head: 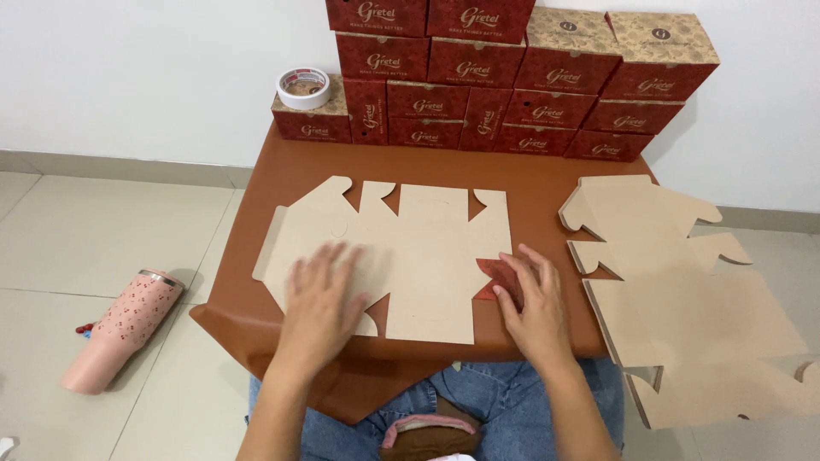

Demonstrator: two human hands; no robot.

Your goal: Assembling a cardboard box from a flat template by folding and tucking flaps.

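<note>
A flat, unfolded cardboard box blank lies plain side up on a brown mat. My left hand rests flat on its left part, fingers spread. My right hand presses on the blank's right flap, which is folded over and shows its red printed side. Neither hand grips anything.
A stack of more flat blanks lies at the right, hanging over the mat's edge. Several folded red boxes are stacked against the wall, with a roll of tape on the leftmost one. A pink tumbler lies on the tiled floor at left.
</note>
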